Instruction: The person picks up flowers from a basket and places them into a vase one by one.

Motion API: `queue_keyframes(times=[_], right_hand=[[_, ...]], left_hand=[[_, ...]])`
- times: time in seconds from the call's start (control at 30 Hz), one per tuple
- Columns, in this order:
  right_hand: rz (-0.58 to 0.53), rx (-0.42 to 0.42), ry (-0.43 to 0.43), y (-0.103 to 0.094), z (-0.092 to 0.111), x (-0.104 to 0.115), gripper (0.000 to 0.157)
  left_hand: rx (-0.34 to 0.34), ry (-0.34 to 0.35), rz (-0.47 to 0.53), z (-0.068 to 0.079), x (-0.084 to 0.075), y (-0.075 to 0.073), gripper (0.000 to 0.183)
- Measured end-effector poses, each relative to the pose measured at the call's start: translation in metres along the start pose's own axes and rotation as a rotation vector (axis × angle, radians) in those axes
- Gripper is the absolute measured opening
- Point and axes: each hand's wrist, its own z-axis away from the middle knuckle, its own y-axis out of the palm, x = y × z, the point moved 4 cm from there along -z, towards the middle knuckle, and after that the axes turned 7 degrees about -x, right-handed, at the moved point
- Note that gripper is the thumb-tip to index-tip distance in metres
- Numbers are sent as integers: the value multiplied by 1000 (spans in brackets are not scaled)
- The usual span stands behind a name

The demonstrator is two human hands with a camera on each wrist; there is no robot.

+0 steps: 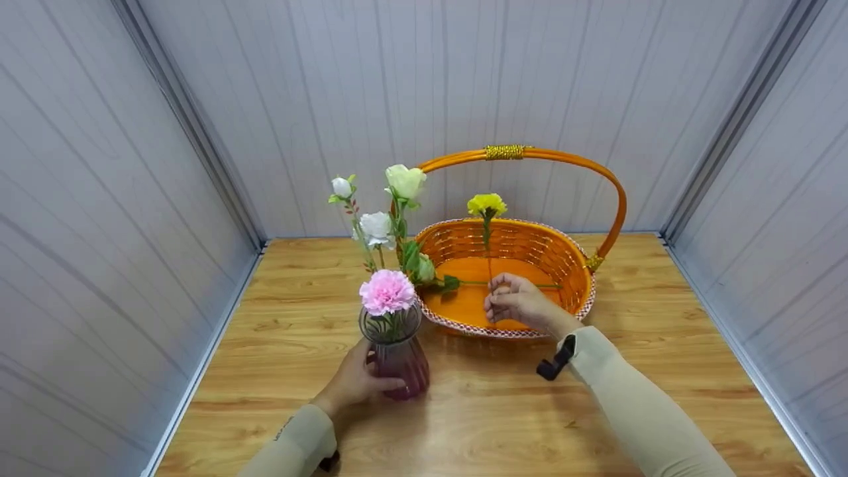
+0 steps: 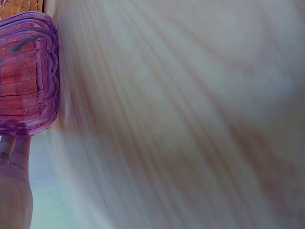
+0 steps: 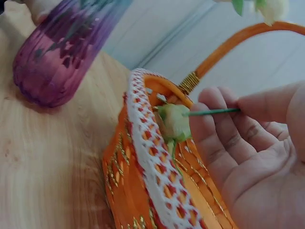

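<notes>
My left hand (image 1: pixel 354 379) grips the side of a purple-tinted glass vase (image 1: pixel 409 371) standing on the table. In the left wrist view only some fingers (image 2: pixel 18 155) show against the ribbed vase (image 2: pixel 28 71). A pink carnation (image 1: pixel 387 291) sits at its mouth, with a white carnation (image 1: pixel 376 229), a pale rose (image 1: pixel 405 181) and a white bud (image 1: pixel 342 187) above. Over the basket, my right hand (image 1: pixel 527 306) pinches the thin stem (image 3: pixel 212 112) of an upright yellow carnation (image 1: pixel 487 205) between thumb and fingertips.
An orange woven basket (image 1: pixel 440 240) with a tall arched handle (image 1: pixel 613 192) stands right of the vase. A pale green rose (image 3: pixel 174 121) leans at its left rim, its stem (image 1: pixel 546 286) lying across the basket. Pale panel walls (image 1: pixel 318 119) enclose the wooden table (image 1: pixel 285 318).
</notes>
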Motion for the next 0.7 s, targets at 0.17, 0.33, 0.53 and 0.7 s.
queue_keyframes(times=[0.17,0.33,0.53,0.7], right_hand=[[51,-19,-29,13,2,-1,8],[119,-35,-82,24,5,0,7],[176,-34,-146,39,9,2,5],[163,-32,-140,55,13,2,16]], left_hand=[[-3,0,-11,0,-1,0,99],[-6,9,-9,0,-3,0,97],[-9,0,10,0,-2,0,98],[-2,5,-3,1,-3,0,100]])
